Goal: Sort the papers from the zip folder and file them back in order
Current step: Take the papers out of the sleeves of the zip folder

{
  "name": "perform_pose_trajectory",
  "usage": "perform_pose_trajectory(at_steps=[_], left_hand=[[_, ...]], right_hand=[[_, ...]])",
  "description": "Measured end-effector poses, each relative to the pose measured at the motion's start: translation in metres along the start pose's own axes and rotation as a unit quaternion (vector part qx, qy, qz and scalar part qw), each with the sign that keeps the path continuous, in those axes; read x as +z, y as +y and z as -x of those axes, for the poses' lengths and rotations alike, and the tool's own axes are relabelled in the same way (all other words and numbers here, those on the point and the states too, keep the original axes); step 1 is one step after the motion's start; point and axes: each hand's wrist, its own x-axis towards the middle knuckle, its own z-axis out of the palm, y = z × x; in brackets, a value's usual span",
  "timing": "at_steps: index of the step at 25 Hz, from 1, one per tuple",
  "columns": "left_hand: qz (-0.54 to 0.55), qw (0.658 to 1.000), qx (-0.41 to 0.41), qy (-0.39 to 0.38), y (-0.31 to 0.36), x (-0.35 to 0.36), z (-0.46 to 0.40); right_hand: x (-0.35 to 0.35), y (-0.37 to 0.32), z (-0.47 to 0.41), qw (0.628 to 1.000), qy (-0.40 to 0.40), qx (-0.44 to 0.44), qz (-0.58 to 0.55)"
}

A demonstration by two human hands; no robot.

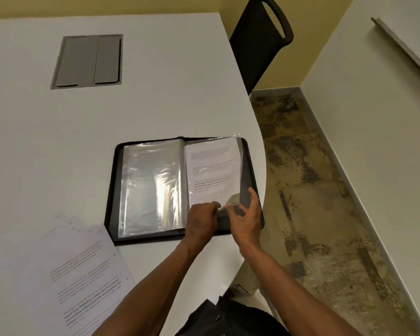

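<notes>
A black zip folder [249, 170] lies open on the white table near its right edge. Its left half shows clear plastic sleeves [150, 187]. On the right half a printed sheet [212, 170] sits partly inside a clear sleeve. My left hand [201, 221] grips the sheet's lower edge. My right hand [245, 214] pinches the sleeve's lower right corner and holds it lifted. A stack of printed papers [83, 270] lies on the table at the lower left.
The white table [155, 105] has a curved right edge and a grey cable hatch [87, 61] set into it at the far left. A black chair [262, 42] stands beyond the table's far right corner. Patterned floor runs along the right.
</notes>
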Motion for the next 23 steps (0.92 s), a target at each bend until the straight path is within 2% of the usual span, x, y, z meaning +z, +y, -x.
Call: perform_pose_trajectory(at_steps=[2,3,9,11,13,15,16,18,19,20,22,23], left_hand=[[-0.044,0.999,-0.009,-0.014,-0.005,0.002,-0.006],[-0.064,0.998,-0.012,-0.019,-0.006,0.001,-0.009],[-0.050,0.995,0.010,-0.082,-0.011,-0.006,-0.031],[-0.046,0.995,0.019,-0.086,-0.015,-0.006,-0.034],[-0.045,0.996,0.025,-0.079,-0.018,-0.004,-0.036],[-0.049,0.996,0.032,-0.066,-0.017,-0.002,-0.034],[-0.049,0.997,0.034,-0.058,-0.017,-0.001,-0.033],[-0.044,0.997,0.034,-0.051,-0.017,0.001,-0.030],[-0.040,0.997,0.035,-0.048,-0.018,0.003,-0.028],[-0.039,0.998,0.037,-0.041,-0.018,0.004,-0.026],[-0.046,0.998,0.046,-0.028,-0.016,0.004,-0.024],[-0.049,0.997,0.051,-0.024,-0.015,0.003,-0.025]], right_hand=[[-0.012,-0.001,-0.009,0.997,-0.009,0.070,-0.031],[-0.015,0.002,-0.012,0.997,-0.013,0.072,-0.014],[-0.029,0.015,-0.019,0.999,-0.002,0.000,0.035],[-0.035,0.025,-0.020,0.993,-0.012,-0.050,0.105],[-0.038,0.034,-0.018,0.970,0.004,-0.095,0.224],[-0.036,0.038,-0.013,0.928,0.045,-0.199,0.311],[-0.030,0.040,-0.008,0.901,0.040,-0.285,0.326],[-0.011,0.044,0.005,0.841,-0.040,-0.419,0.341],[0.000,0.050,0.010,0.825,-0.091,-0.428,0.358],[0.010,0.054,0.013,0.826,-0.134,-0.394,0.382],[0.023,0.060,0.010,0.860,-0.161,-0.278,0.397],[0.025,0.062,0.006,0.856,-0.153,-0.267,0.414]])
